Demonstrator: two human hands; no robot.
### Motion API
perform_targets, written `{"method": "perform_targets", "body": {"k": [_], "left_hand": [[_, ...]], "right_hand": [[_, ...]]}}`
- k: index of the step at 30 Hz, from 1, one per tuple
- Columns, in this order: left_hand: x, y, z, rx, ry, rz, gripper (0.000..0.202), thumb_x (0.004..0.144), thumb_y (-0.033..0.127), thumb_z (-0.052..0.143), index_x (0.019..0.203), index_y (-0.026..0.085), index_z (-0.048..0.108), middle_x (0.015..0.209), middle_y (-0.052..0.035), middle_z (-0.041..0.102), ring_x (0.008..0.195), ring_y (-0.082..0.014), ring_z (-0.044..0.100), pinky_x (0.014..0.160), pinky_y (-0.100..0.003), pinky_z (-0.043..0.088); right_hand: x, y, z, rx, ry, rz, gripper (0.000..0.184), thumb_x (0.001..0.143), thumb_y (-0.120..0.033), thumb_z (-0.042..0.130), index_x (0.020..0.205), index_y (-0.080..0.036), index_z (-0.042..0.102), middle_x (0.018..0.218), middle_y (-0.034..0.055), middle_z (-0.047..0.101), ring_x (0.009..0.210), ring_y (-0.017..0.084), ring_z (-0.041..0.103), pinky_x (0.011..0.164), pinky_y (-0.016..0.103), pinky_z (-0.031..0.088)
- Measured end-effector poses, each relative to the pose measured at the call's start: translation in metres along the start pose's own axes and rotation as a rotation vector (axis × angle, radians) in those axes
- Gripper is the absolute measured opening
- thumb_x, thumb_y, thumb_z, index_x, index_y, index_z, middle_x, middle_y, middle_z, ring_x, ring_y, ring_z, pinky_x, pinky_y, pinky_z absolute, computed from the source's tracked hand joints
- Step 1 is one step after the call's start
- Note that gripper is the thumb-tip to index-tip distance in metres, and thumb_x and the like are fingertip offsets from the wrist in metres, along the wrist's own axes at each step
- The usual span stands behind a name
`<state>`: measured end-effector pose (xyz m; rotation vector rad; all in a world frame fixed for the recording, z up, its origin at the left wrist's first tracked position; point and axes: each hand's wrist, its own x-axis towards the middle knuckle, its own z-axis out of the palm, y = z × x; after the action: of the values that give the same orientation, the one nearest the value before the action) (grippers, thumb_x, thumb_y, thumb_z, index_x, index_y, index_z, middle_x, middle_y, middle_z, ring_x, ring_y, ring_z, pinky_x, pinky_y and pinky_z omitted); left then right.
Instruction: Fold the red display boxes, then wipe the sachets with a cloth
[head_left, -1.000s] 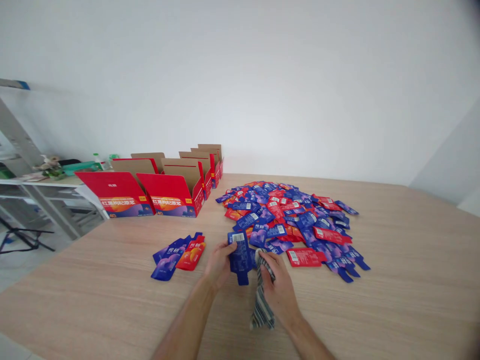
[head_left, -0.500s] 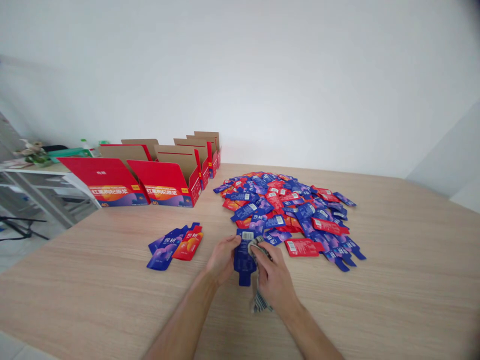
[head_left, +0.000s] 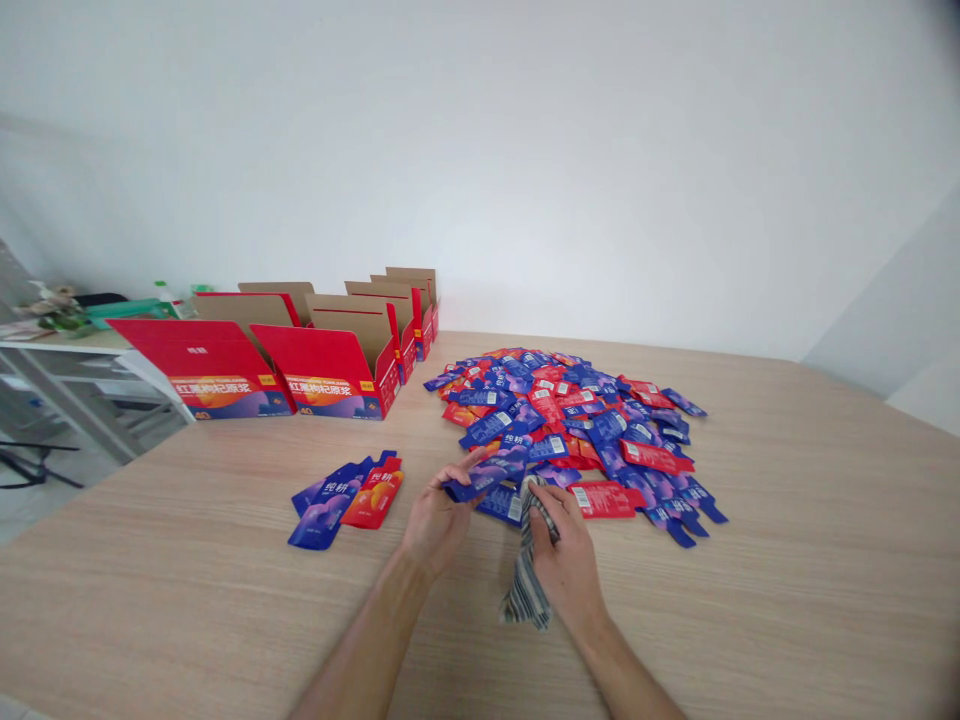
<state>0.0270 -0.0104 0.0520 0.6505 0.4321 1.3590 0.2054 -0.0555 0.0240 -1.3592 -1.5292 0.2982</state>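
Observation:
My left hand (head_left: 435, 518) pinches a blue pouch (head_left: 480, 481) by its edge and holds it nearly flat just above the table. My right hand (head_left: 564, 553) is closed round a striped grey cloth (head_left: 525, 590) that hangs down onto the wood. Another blue pouch (head_left: 504, 504) lies flat between the two hands. Just beyond them spreads a big heap of blue and red pouches (head_left: 577, 420). To the left of my left hand lies a small row of pouches (head_left: 345, 495), blue ones with a red one on the right.
Several open red cartons (head_left: 330, 375) stand in a row at the far left of the wooden table (head_left: 787, 560). A shelf with small items (head_left: 67, 325) stands beyond the table's left edge. A white wall rises behind.
The blue pouch was upright between both hands with the cloth against it. Now my left hand alone holds it, turned nearly flat, and my right hand with the cloth has drawn back.

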Motion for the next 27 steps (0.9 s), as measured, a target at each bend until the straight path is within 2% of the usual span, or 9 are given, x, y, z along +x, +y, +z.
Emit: {"method": "perform_targets", "body": {"k": [2, 6, 10, 12, 14, 17, 20, 23, 27], "left_hand": [[-0.001, -0.003, 0.001, 0.01, 0.002, -0.017, 0.014, 0.07, 0.005, 0.067, 0.067, 0.019, 0.064, 0.115, -0.0034, 0.069, 0.108, -0.0244, 0.061, 0.09, -0.04, 0.047], [-0.003, -0.014, 0.004, 0.149, -0.006, -0.067, 0.02, 0.062, 0.002, 0.067, 0.075, 0.017, 0.073, 0.1, -0.0062, 0.073, 0.093, -0.0217, 0.065, 0.089, -0.037, 0.048], [-0.007, -0.014, 0.004, 0.289, -0.123, -0.108, 0.049, 0.056, -0.001, 0.06, 0.1, 0.016, 0.076, 0.11, -0.0087, 0.072, 0.103, -0.0244, 0.063, 0.095, -0.036, 0.045], [-0.009, -0.01, 0.004, 0.248, -0.206, -0.14, 0.061, 0.055, 0.0, 0.058, 0.113, 0.016, 0.072, 0.116, -0.0103, 0.07, 0.109, -0.0266, 0.061, 0.096, -0.038, 0.044], [-0.011, -0.006, 0.004, 0.187, -0.245, -0.166, 0.064, 0.058, 0.004, 0.059, 0.12, 0.016, 0.068, 0.118, -0.0116, 0.069, 0.11, -0.0275, 0.06, 0.093, -0.038, 0.046], [-0.012, -0.004, 0.007, 0.187, -0.233, -0.14, 0.071, 0.064, 0.007, 0.066, 0.132, 0.023, 0.058, 0.126, -0.0097, 0.063, 0.111, -0.0265, 0.059, 0.088, -0.036, 0.047], [-0.012, -0.006, 0.01, 0.212, -0.239, -0.075, 0.085, 0.064, 0.005, 0.069, 0.141, 0.032, 0.046, 0.138, -0.0072, 0.055, 0.119, -0.0274, 0.055, 0.092, -0.038, 0.045], [-0.01, -0.008, 0.011, 0.224, -0.221, -0.04, 0.082, 0.065, 0.003, 0.066, 0.14, 0.03, 0.048, 0.14, -0.0072, 0.052, 0.123, -0.0273, 0.051, 0.097, -0.039, 0.042], [-0.01, -0.009, 0.007, 0.251, -0.19, -0.026, 0.08, 0.064, 0.002, 0.065, 0.139, 0.026, 0.05, 0.133, -0.0085, 0.057, 0.116, -0.0259, 0.055, 0.093, -0.036, 0.044]], "right_hand": [[-0.001, -0.002, 0.001, 0.032, -0.014, 0.029, 0.031, 0.095, -0.028, 0.049, 0.121, -0.021, 0.064, 0.121, 0.0102, 0.06, 0.114, 0.023, 0.055, 0.101, 0.042, 0.045], [-0.002, -0.006, 0.002, 0.132, -0.067, 0.097, 0.031, 0.094, -0.03, 0.051, 0.12, -0.023, 0.065, 0.122, 0.0078, 0.063, 0.117, 0.022, 0.057, 0.103, 0.04, 0.044], [0.0, -0.008, 0.0, 0.196, -0.08, 0.112, 0.032, 0.094, -0.03, 0.05, 0.123, -0.025, 0.064, 0.126, 0.0059, 0.063, 0.121, 0.022, 0.055, 0.107, 0.039, 0.042], [0.001, -0.008, -0.001, 0.195, -0.069, 0.112, 0.031, 0.094, -0.03, 0.051, 0.121, -0.025, 0.065, 0.124, 0.0061, 0.064, 0.119, 0.022, 0.056, 0.105, 0.038, 0.043], [0.002, -0.008, -0.002, 0.185, -0.057, 0.111, 0.03, 0.093, -0.029, 0.052, 0.12, -0.025, 0.066, 0.122, 0.0065, 0.064, 0.117, 0.022, 0.057, 0.104, 0.038, 0.044], [0.001, -0.008, -0.002, 0.175, -0.063, 0.091, 0.031, 0.094, -0.027, 0.051, 0.121, -0.025, 0.065, 0.123, 0.0067, 0.063, 0.117, 0.022, 0.056, 0.104, 0.038, 0.043], [0.0, -0.005, -0.001, 0.152, -0.062, 0.068, 0.031, 0.095, -0.027, 0.049, 0.122, -0.024, 0.064, 0.123, 0.0075, 0.062, 0.117, 0.021, 0.055, 0.104, 0.039, 0.043], [0.0, 0.0, -0.002, 0.105, -0.038, 0.056, 0.032, 0.096, -0.027, 0.048, 0.123, -0.024, 0.063, 0.123, 0.0085, 0.061, 0.117, 0.022, 0.054, 0.103, 0.042, 0.043], [0.002, 0.003, -0.005, 0.052, 0.028, 0.018, 0.033, 0.096, -0.027, 0.046, 0.125, -0.023, 0.061, 0.122, 0.0095, 0.059, 0.116, 0.023, 0.054, 0.102, 0.045, 0.044]]}}
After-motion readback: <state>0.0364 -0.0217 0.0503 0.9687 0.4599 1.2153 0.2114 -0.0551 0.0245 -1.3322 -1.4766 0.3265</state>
